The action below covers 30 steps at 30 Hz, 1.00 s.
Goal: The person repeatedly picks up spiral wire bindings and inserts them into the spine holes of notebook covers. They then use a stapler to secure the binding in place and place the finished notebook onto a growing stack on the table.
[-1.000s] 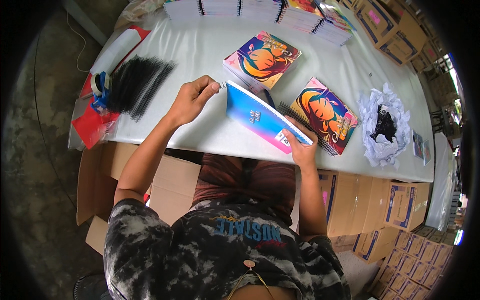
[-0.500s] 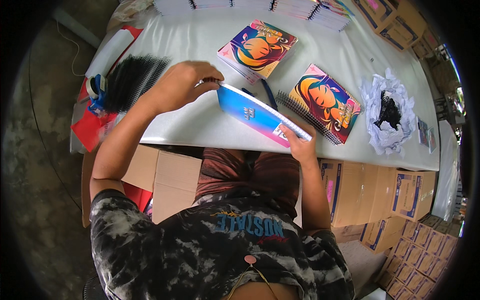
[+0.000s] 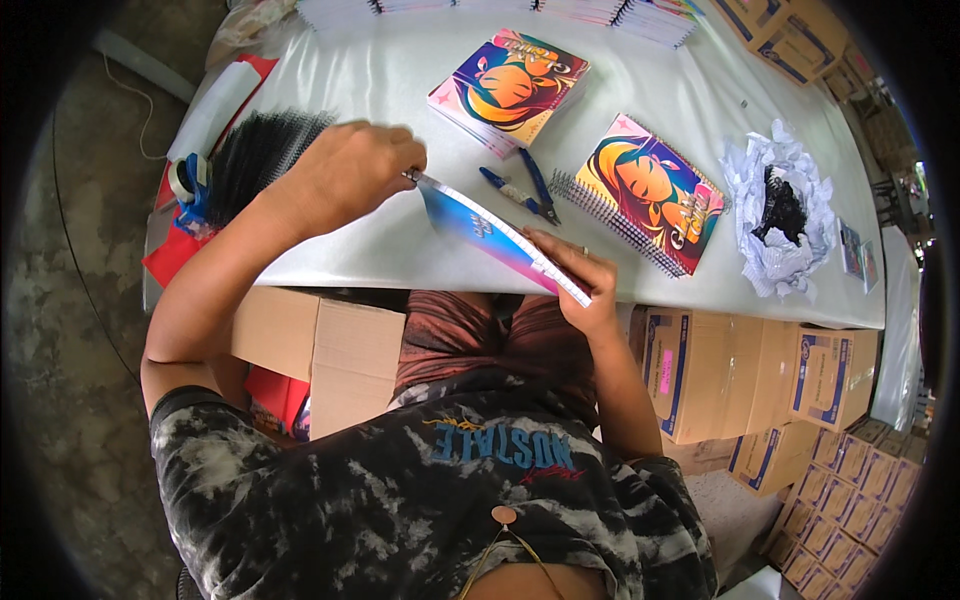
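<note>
A thin notebook (image 3: 485, 232) with a blue-to-pink cover is held tilted above the table's near edge, its white page edges facing up. Gripping its right end is my right hand (image 3: 588, 288), thumb and fingers on opposite sides. My left hand (image 3: 355, 172) is closed at the other end, fingertips pinched by the corner; a small dark bit shows there, too small to name. Beyond the notebook lie blue-handled pliers (image 3: 538, 188) and a small dark-blue tool (image 3: 505, 188). Behind them sits a stack of colourful notebooks (image 3: 510, 88). Spiral-bound notebooks (image 3: 650, 190) lie to the right.
Black plastic coils (image 3: 262, 150) lie beneath my left forearm, beside a blue tape dispenser (image 3: 195, 188) and red sheets (image 3: 172, 262). Crumpled paper (image 3: 755, 258) holding black scraps (image 3: 782, 210) rests at right. Spiral notebooks (image 3: 575, 10) line the far side. Cartons (image 3: 735, 375) stand below the table.
My left hand has moved slightly left and the notebook has shifted with it, turning more edge-on. The right fingers now lie further over its far side. The pliers show more fully.
</note>
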Tool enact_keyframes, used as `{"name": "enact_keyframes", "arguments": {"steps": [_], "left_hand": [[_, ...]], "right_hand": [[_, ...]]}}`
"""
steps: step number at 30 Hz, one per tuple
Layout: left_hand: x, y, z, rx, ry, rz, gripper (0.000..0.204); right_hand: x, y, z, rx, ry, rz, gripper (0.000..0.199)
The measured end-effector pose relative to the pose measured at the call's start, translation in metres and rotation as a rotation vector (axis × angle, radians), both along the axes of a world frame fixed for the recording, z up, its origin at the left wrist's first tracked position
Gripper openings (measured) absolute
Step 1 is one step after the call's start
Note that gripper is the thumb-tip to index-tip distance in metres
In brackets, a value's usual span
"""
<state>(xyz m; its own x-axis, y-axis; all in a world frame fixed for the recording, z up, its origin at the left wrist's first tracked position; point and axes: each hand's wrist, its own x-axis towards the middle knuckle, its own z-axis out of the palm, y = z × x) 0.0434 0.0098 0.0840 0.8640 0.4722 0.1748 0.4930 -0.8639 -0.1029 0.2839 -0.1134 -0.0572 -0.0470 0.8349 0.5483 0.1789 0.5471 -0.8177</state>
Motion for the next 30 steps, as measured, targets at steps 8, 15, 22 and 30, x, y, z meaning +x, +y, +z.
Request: {"name": "enact_keyframes", "arguments": {"steps": [8, 15, 22, 30], "left_hand": [[-0.003, -0.012, -0.005, 0.082, -0.043, -0.003, 0.040], [-0.042, -0.051, -0.162, 0.170, -0.126, -0.070, 0.094], [-0.037, -0.025, -0.158, 0.000, -0.606, 0.250, 0.116], [-0.029, 0.000, -0.116, 0.473, -0.834, 0.189, 0.116]], "right_hand": [[-0.007, -0.001, -0.001, 0.082, -0.043, -0.007, 0.032], [-0.016, -0.002, -0.010, 0.131, -0.014, -0.065, 0.031], [-0.033, -0.003, -0.007, 0.263, -0.115, -0.069, 0.033], [-0.040, 0.001, -0.004, 0.333, -0.119, -0.031, 0.030]]}}
